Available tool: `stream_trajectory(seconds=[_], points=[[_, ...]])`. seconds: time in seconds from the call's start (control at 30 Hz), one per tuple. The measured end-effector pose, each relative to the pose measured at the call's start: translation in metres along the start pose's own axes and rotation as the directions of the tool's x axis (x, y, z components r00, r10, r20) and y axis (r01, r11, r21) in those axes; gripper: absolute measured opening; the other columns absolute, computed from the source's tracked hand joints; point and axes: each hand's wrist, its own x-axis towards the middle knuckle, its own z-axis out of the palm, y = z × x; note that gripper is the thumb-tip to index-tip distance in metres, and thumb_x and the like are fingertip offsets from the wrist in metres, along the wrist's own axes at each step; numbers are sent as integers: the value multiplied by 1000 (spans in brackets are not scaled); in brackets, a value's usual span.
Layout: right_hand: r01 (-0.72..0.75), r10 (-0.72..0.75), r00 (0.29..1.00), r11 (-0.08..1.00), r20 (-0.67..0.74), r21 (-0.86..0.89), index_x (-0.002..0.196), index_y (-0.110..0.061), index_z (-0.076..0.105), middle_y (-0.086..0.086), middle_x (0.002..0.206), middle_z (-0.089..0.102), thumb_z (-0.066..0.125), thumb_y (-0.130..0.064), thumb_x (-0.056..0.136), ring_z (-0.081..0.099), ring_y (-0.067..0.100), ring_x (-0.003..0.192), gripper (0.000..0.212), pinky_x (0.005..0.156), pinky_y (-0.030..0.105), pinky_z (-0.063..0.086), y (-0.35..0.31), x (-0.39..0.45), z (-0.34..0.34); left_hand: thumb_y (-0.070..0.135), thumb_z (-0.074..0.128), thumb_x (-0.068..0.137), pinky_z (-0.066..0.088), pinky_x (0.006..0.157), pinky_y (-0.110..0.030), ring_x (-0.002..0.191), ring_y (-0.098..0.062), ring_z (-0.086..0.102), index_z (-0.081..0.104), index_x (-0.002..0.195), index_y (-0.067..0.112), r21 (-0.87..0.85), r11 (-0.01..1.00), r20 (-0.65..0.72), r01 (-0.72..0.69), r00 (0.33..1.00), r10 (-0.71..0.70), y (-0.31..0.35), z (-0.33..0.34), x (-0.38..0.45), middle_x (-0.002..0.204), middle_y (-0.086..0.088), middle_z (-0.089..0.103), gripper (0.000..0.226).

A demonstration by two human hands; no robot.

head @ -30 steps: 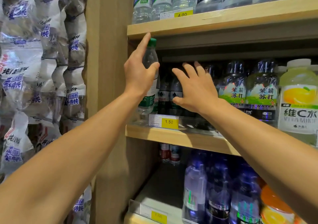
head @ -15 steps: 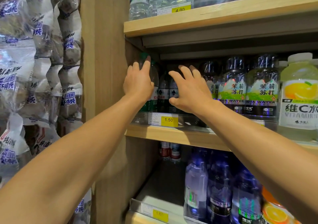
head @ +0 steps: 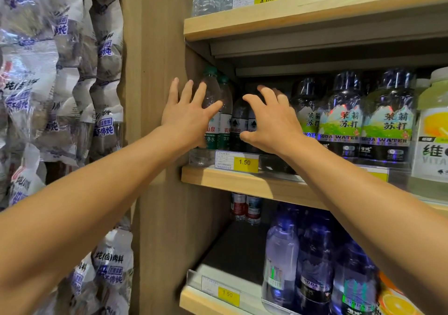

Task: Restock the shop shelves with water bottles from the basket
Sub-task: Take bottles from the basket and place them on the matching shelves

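A clear water bottle with a green cap [head: 211, 89] stands upright at the far left of the middle shelf [head: 242, 185], beside a second one like it [head: 226, 113]. My left hand [head: 186, 116] is spread in front of the first bottle, fingers straight, thumb against its side, not gripping. My right hand [head: 269, 121] hovers with loosely curved fingers over the dark water bottles [head: 238, 121] just to the right and holds nothing. The basket is out of view.
Soda water bottles [head: 341, 121] and a yellow vitamin drink [head: 434, 142] fill the middle shelf to the right. A yellow 1.50 price tag [head: 244, 162] is on its edge. Bottles stand on the upper shelf [head: 291, 11] and the lower one [head: 281, 254]. Packaged goods [head: 60, 72] hang left of the wooden side panel [head: 152, 48].
My left hand carried the green-capped bottle into the shelf's far left corner, stood it there and let go, fingers now spread. My right hand stayed by the dark bottles, its fingers curving slightly.
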Motion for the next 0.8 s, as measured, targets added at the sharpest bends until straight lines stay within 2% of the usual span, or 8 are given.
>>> stream_trajectory(seconds=[0.5,0.8], points=[[22,-22,1000,1000,9,-5,148,-30,27,4,159,15,72,-47,80,13,35,144,83,109,53,31,4,-3,8,63,71,77,-2,116,-67,145,-41,20,24,150,35,72,997,14,-19,1000,18,15,12,18,160,-16,18,91],[42,-42,999,999,12,0,147,-28,30,5,158,17,71,-46,80,14,35,144,81,111,49,27,1,-15,4,65,68,79,-2,118,-64,145,-41,20,23,151,36,77,997,-11,-23,1000,24,18,15,16,161,-16,18,90]])
